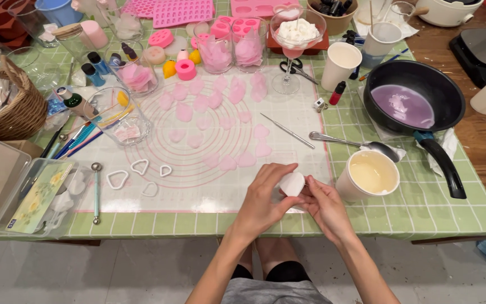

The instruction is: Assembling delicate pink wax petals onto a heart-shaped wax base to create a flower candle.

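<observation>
Both my hands meet at the near edge of the translucent silicone mat (158, 174). My left hand (262, 200) and my right hand (324, 205) together hold a small white wax piece (292, 183) between their fingertips. Several pale pink heart-shaped wax petals (209, 121) lie spread over the mat's circle markings. A paper cup of pale yellow melted wax (369, 174) stands just right of my right hand.
A black pan of purple wax (406, 104) sits at right, a metal spoon (355, 143) and thin metal pick (287, 131) before it. Heart cutters (139, 174), a ball tool (95, 191), glasses, pink moulds, a wicker basket (15, 107) and plastic boxes (7, 188) crowd the left.
</observation>
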